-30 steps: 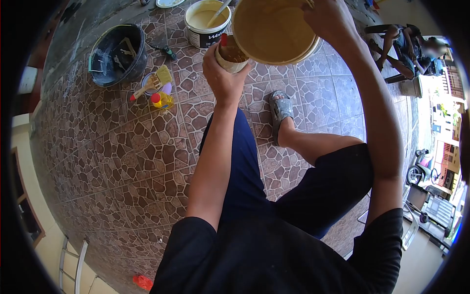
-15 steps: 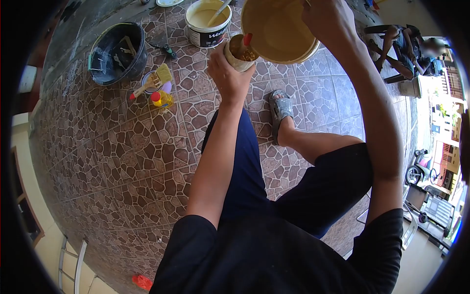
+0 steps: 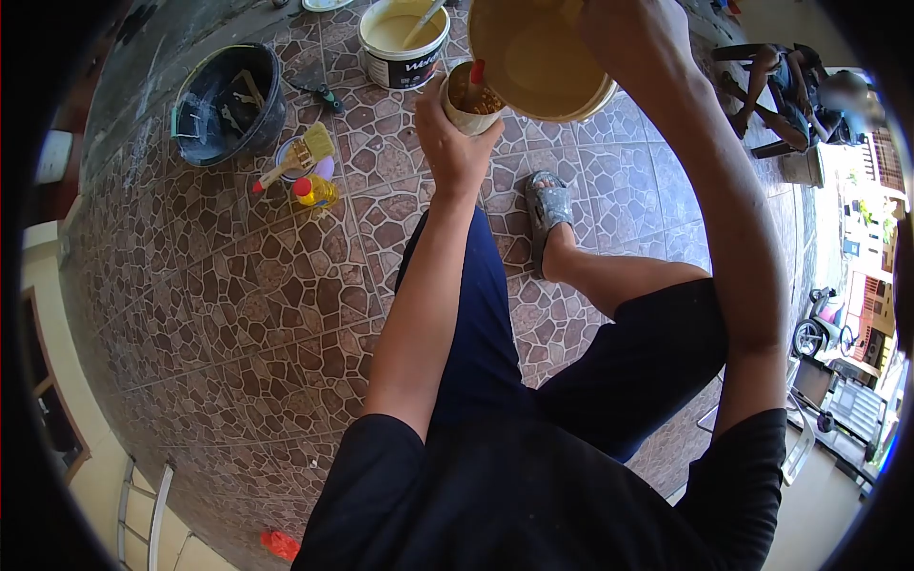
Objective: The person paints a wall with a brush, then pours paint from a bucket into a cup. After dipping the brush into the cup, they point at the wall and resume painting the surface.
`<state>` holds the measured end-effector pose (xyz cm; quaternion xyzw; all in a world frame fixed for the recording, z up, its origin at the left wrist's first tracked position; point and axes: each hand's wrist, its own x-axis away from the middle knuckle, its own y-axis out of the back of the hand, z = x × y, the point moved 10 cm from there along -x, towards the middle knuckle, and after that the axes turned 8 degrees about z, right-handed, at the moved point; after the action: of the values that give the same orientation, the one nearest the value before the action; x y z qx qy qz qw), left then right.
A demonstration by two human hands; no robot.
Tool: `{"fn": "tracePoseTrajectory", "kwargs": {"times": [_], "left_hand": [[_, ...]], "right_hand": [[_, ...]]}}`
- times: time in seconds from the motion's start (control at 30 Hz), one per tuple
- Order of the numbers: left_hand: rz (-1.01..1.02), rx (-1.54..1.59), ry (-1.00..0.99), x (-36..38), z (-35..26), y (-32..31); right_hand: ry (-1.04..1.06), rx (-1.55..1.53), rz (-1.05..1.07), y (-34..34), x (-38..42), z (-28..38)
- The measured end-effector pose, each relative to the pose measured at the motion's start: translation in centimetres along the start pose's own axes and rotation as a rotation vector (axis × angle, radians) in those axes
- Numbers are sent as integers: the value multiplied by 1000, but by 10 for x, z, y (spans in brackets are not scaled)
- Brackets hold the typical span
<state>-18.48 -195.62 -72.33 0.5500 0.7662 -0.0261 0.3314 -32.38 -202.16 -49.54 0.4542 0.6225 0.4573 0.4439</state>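
Note:
My left hand [image 3: 451, 143] is wrapped round a pale cup [image 3: 473, 122] that has brown speckles inside. A red-tipped handle [image 3: 477, 73], perhaps a brush's, stands in the cup. My right hand [image 3: 636, 36] grips the rim of a paint bucket [image 3: 547, 59] coated inside with tan paint. The bucket is tilted, and its lower lip is right beside the cup's mouth. Just beyond the cup, a white and black paint tub [image 3: 405, 68] of cream paint stands on the floor with a stick-like handle [image 3: 425, 21] in it.
A black bucket [image 3: 228, 105] stands at left on the tiled floor [image 3: 257, 314]. Near it lie a trowel [image 3: 314, 86], a wide paintbrush [image 3: 295, 157] and a yellow bottle [image 3: 315, 192]. A person [image 3: 795, 100] sits at far right. A ladder [image 3: 150, 514] is at lower left.
The cup and my left hand have shifted slightly right, and the cup's opening shows differently. The tilted bucket has moved up very slightly with my right hand.

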Motion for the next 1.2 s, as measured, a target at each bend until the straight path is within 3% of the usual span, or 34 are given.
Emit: {"fn": "tracePoseTrajectory", "kwargs": {"times": [0.17,0.27,0.4,0.6,1.03,1.2], "left_hand": [[-26,158,17,-1,7,-1],[-59,164,16,0,7,0],[-79,288,57,2,12,-1],[-33,226,72,1,15,-2],[-16,146,45,1,12,-5],[-54,87,22,1,3,-2]], "right_hand": [[50,-128,-115,9,3,-6],[-86,-155,-80,5,1,-24],[-68,-146,-92,10,2,-25],[-8,-170,-168,18,6,-18],[-39,-150,-118,13,10,-18],[0,-9,-165,18,12,-7]]}}
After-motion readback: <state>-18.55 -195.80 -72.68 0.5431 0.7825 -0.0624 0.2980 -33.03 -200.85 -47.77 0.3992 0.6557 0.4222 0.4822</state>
